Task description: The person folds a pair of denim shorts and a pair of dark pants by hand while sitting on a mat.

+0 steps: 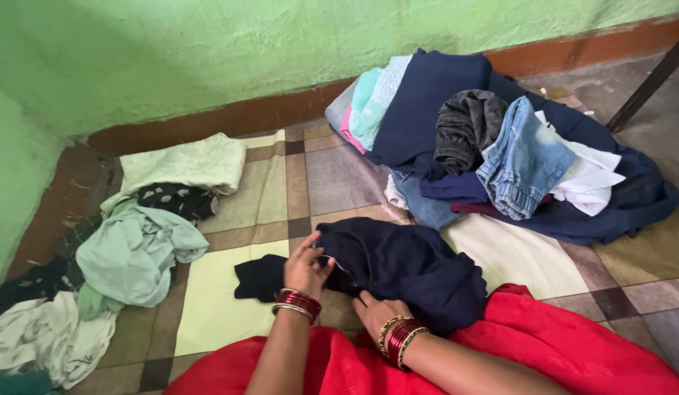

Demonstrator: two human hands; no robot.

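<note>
Loose heap of pale green and white clothes (131, 252) at left edge of checked floor mat (281, 183), near green wall (208, 51). Left hand (304, 269), red bangles at wrist, fingers curled, pinching edge of dark navy garment (402, 267) at mat's near middle. Right hand (376, 311) laid flat, fingers together, pressing same garment's lower edge beside red fabric (544, 344) over lap. Big pile with jeans (522, 161), grey top, navy cloth at far right corner.
</note>
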